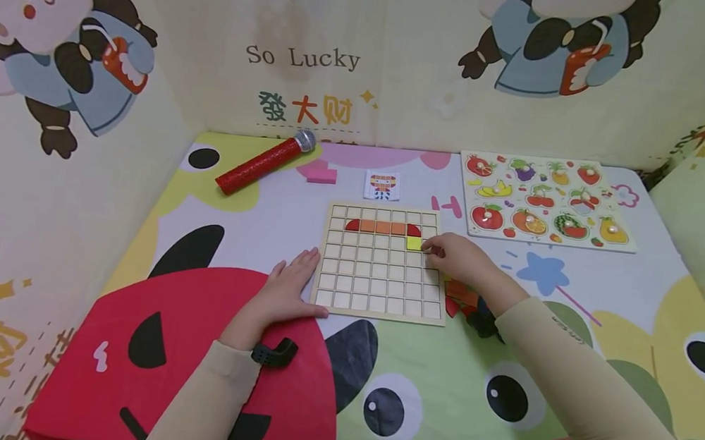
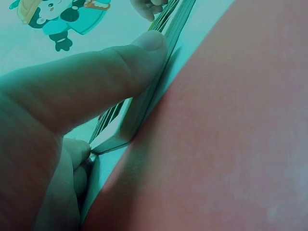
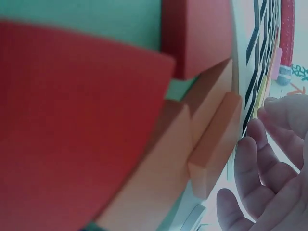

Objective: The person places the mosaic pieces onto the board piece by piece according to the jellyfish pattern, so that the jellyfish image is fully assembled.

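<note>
A wooden grid board [image 1: 380, 309] lies on the table. Near its far edge runs a row of orange square blocks [image 1: 383, 227] with a red rounded block at each end. Below the right red block sits a yellow square block [image 1: 414, 244]. My right hand [image 1: 460, 257] pinches at its right edge, thumb and fingertips close together; the exact contact is partly hidden. Along the board's left edge my left hand [image 1: 285, 291] rests with fingers extended. Its thumb [image 2: 144, 57] touches the near edge of the board. Loose red and orange blocks [image 3: 216, 139] lie beneath my right wrist.
Black blocks [image 1: 486, 321] lie partly hidden under the right forearm. Beyond the board are a small picture card [image 1: 383, 185], a pink block [image 1: 321, 176] and a red microphone [image 1: 262, 165]. A fruit puzzle board [image 1: 548, 202] lies back right. Printed walls [image 1: 402, 104] border the table.
</note>
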### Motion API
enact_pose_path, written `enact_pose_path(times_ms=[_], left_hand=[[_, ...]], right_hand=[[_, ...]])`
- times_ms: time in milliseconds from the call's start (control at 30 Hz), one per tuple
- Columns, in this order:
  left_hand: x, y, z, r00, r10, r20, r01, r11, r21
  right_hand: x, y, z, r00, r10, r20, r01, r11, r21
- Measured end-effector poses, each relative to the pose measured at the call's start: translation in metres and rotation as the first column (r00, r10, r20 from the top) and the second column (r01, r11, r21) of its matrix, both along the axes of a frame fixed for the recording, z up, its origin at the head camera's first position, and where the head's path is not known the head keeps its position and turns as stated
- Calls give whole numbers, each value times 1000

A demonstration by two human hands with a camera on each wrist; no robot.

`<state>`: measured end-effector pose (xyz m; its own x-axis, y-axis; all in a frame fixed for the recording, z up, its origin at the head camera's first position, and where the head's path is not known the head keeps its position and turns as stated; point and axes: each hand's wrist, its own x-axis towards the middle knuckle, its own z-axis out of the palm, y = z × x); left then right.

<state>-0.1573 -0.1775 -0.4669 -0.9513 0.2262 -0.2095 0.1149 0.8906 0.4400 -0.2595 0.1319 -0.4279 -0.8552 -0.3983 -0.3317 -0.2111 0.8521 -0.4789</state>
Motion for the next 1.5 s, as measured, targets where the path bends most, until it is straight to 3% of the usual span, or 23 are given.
enact_pose_path(times_ms=[200,433,700,1067,1333,1500], left_hand=[[0,3,0,1000,-6,8,6,1000,15],[-1,1,0,1000,5,3,-5,1000,23],[-2,0,-1,1000,3,8,-3,1000,30],[-3,-3,-4,1000,-3,11,3,1000,26],[-3,-4,-3,1000,-3,18,2,999,32],[-2,-2,-3,1000,-7,20,6,999,37]], right_hand=[[1,17,1,999,-39,6,39,999,3],[0,46,11,997,-51,-50,51,999,-8],[12,81,19,994,-92,-53,93,995,23],[42,122,7,996,-86,-12,86,996,-15],[50,128,-5,998,-26,-60,26,1000,-1],[52,126,-6,996,-30,-79,33,999,38]])
